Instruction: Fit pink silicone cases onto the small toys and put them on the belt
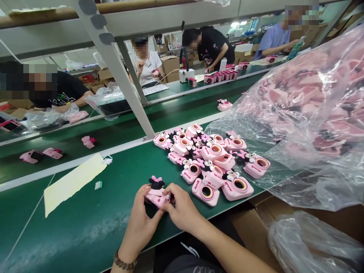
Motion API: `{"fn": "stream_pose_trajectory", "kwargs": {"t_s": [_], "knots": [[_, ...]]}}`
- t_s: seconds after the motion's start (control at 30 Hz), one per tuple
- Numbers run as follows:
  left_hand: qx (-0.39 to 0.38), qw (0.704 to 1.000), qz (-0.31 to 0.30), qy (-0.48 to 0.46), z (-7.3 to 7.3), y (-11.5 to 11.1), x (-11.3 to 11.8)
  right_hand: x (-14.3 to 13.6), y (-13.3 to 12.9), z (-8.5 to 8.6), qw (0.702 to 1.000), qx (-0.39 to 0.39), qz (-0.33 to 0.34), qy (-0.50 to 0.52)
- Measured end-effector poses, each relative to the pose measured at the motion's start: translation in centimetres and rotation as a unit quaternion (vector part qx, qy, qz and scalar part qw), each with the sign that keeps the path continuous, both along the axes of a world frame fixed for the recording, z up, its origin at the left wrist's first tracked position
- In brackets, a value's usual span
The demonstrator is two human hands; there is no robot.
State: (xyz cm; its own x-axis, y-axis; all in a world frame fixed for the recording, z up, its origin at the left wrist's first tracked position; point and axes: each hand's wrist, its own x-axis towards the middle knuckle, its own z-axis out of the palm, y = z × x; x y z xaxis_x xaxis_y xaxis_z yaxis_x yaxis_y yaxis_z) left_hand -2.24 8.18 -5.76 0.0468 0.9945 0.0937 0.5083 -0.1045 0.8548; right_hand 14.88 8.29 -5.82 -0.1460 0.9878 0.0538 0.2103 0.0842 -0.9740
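Observation:
Between both my hands, just above the green table, is a pink toy camera case (156, 198) topped by a black mouse head with a pink bow. My left hand (141, 216) wraps its left side, fingers behind and thumb below. On the right side, my right hand (179, 206) pinches it with thumb and fingers. Part of the case is hidden by my fingers. To the right of my hands lies a pile of similar pink camera cases (207, 191) with round lens rings and mouse heads.
A large clear plastic bag (298, 113) full of pink cases stands at the right. Left lie a pale yellow sheet (74, 185) and a small green-white block (98, 185). Behind a metal post (119, 72), a green conveyor (71, 151) carries several pink pieces. Several people work beyond.

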Motion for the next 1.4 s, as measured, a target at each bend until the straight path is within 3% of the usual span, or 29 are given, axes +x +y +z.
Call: {"fn": "stream_pose_trajectory", "kwargs": {"t_s": [0.2, 0.43, 0.57, 0.73, 0.9, 1.17, 1.3, 1.4], "knots": [[0.034, 0.999, 0.01, 0.016, 0.3, 0.6, 1.0, 0.3, 1.0, -1.0, 0.998, -0.004, 0.011, 0.059], [0.015, 0.997, -0.076, 0.016, 0.1, 1.5, -0.2, 0.6, 0.8, 0.4, 1.0, 0.022, 0.002, 0.001], [0.037, 0.995, -0.081, 0.035, -0.7, 1.3, -0.5, 0.7, 0.7, 1.3, 0.997, 0.014, -0.008, -0.073], [0.055, 0.994, -0.068, 0.063, -0.4, 0.8, 0.0, 0.6, 1.0, 1.8, 0.998, -0.027, 0.016, -0.058], [0.059, 0.995, -0.043, 0.065, 0.1, 0.9, 0.7, 0.4, 0.7, 1.0, 0.999, -0.004, 0.015, -0.049], [0.082, 0.992, 0.017, 0.09, -0.7, 1.5, 1.8, -0.5, 1.0, -0.7, 0.996, 0.057, -0.069, -0.007], [0.07, 0.989, 0.04, 0.125, 0.3, 2.8, 3.0, -0.9, 2.7, -1.4, 0.993, 0.031, -0.11, 0.033], [0.038, 0.988, 0.021, 0.151, 0.9, 3.4, 3.1, -0.5, 3.8, -1.7, 0.991, -0.009, -0.105, 0.078]]}}
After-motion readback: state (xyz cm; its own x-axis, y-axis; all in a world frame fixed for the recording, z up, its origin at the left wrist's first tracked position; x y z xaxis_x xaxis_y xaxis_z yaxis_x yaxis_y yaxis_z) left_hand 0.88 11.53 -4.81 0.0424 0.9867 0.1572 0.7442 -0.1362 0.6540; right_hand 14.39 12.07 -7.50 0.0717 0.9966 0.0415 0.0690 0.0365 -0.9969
